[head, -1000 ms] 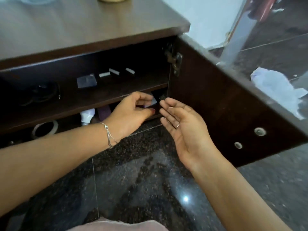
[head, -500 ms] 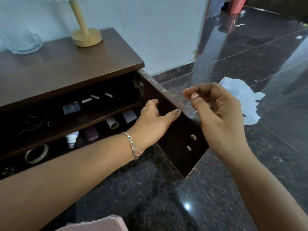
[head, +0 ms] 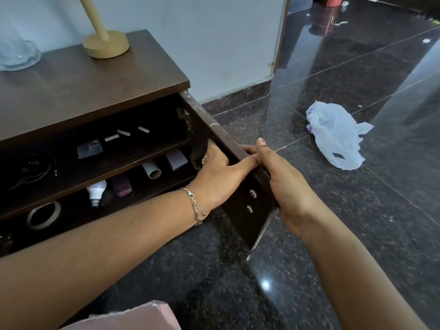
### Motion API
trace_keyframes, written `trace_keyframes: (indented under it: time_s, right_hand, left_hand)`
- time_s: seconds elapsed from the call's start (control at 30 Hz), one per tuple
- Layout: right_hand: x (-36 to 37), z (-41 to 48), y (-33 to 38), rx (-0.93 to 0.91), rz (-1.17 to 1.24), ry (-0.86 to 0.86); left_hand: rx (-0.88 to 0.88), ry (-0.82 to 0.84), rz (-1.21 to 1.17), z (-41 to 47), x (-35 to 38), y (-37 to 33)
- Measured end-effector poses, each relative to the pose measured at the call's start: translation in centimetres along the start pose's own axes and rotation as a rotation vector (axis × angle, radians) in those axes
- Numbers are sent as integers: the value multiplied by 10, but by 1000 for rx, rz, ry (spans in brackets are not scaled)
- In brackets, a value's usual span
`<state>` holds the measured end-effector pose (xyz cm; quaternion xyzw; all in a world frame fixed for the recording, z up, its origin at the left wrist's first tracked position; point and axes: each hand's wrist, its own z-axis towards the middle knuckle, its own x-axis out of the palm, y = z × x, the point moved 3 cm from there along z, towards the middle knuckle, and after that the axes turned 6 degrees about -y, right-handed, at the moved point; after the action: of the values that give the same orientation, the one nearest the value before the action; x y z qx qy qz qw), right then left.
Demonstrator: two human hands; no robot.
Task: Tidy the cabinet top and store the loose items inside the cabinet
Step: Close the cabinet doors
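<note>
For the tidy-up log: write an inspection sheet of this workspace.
Surface: cabinet top holds a lamp base and a glass vase.
Job's things: door open; bulb, tape roll and tube lie below the shelf.
Clutter: plastic bag on the floor.
Hands: left hand and right hand both grip the door's top edge.
Cables: thin dark cords on the shelf.
Surroundings: dark polished floor, pale wall.

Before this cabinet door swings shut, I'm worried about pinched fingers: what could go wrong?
1. The left hand grips the door from its inner side, toward the hinge end. Closing it now could trap those fingers against the cabinet.
2. The cardboard tube and purple box lie near the front inside. They might block the door or get knocked.
</note>
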<state>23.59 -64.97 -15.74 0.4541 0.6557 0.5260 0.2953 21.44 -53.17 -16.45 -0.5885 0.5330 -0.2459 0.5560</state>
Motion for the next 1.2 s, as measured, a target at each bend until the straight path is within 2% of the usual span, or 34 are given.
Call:
trace_keyframes:
  time_s: [0.23,0.47,0.77,0.97,1.2]
  right_hand:
    - [38,-19,-19,33,98,45]
    - [102,-31,-46,-95,107,-66]
    - [166,-31,-70,-191,167,-34]
    - [204,-27,-79,-259,92,-65]
    - [241,-6,-85,-354,-48,52]
  left_hand:
    - [-12,95,59,-11,-32,1]
    - [-76,178,118,-32,-84,18]
    - [-202,80,124,-51,-142,38]
    - [-162,-36,278,-58,-183,36]
    - [-186,-136,352,-52,-237,52]
